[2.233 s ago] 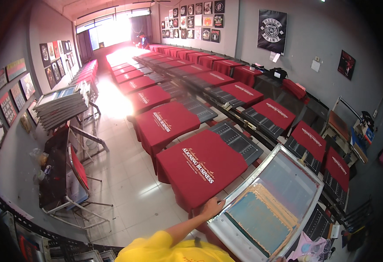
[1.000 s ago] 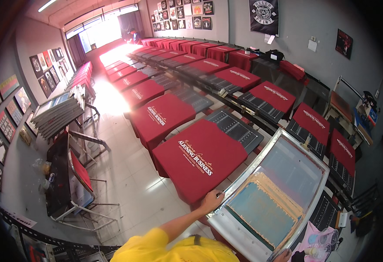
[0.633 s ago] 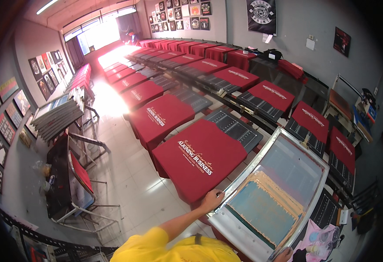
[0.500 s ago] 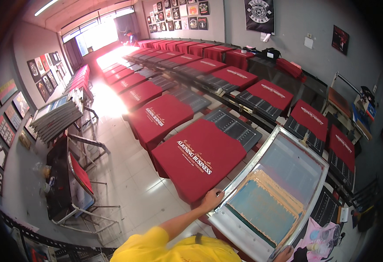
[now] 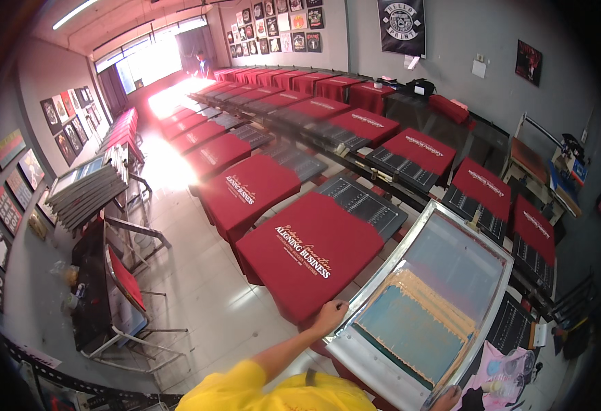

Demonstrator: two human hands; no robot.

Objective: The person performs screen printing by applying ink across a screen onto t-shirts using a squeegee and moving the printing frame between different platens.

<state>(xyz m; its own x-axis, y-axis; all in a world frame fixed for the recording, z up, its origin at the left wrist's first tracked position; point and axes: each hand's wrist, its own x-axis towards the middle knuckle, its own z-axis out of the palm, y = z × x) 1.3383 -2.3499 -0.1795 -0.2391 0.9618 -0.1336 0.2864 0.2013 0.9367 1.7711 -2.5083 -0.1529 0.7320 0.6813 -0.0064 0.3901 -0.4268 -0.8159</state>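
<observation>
A silk-screen printing frame (image 5: 500, 274) with a metal rim lies at a slant at the lower right. Its mesh carries a teal-blue area (image 5: 403, 329) bordered by ragged tan tape. My left hand (image 5: 332, 316) is closed on the left rim of the frame. At the near right corner, my right hand (image 5: 446, 399) grips the rim, only partly in view. Left of the frame a dark red printed T-shirt (image 5: 300, 246) is stretched over a black board (image 5: 363, 205), close to my left hand. What lies under the frame is mostly hidden.
Rows of boards bearing red shirts (image 5: 252, 185) run toward a bright window. Stacked screen frames (image 5: 88, 185) stand on a rack at left, near a folding chair (image 5: 126, 281). Plastic cups (image 5: 509, 366) sit on pink cloth at lower right. Another person (image 5: 202, 66) stands far off.
My view has shifted slightly, so the scene sits a little lower and farther left. Both hands keep their places on the printing frame, which appears still.
</observation>
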